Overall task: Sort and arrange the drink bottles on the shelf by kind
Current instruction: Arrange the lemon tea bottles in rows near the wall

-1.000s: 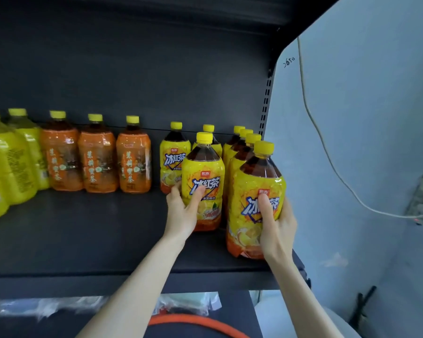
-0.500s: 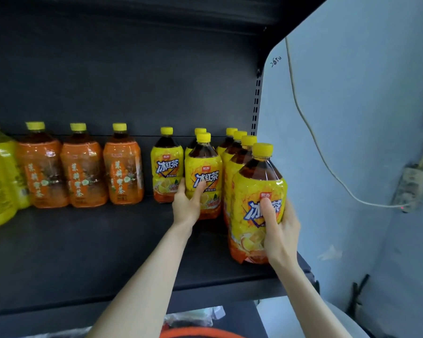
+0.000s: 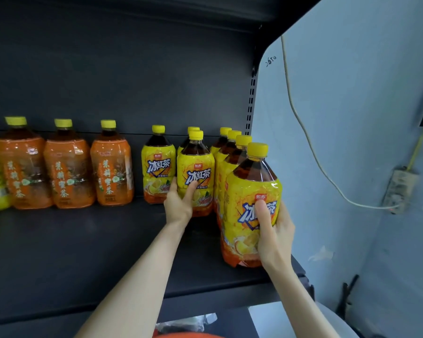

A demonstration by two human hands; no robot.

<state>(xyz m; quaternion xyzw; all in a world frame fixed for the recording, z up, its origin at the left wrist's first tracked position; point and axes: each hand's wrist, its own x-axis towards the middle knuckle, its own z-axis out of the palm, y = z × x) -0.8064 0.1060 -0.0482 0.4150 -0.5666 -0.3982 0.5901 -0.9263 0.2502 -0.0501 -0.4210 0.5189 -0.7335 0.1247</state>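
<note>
Two at once on the dark metal shelf (image 3: pixel 83 252): my right grip (image 3: pixel 275 235) is wrapped round the nearest yellow-labelled plastic bottle of dark iced tea with a yellow cap (image 3: pixel 239 191), thumb across the label's front, at the shelf's four o'clock corner near the front lip. My left grip (image 3: pixel 178 206) curls round a second iced-tea bottle of the same kind (image 3: pixel 197 172), towards one o'clock from the shelf's middle, with the thumb on the label and the fingers round its left side. Both bottles appear to stand on the shelf, though their bases are partly hidden. A file of matching yellow bottles (image 3: pixel 232 152) runs back towards twelve o'clock just behind the right-hand one. Three orange-labelled tea bottles (image 3: pixel 69 172) stand in a row at nine to ten o'clock. I judge the step to be closing the yellow kind into tidy files. To do it well I would slide rather than lift, hold low on the body so the tall bottles don't tip, push the front one straight back until it touches its file, turn labels outward, and leave a gap from the orange row
</note>
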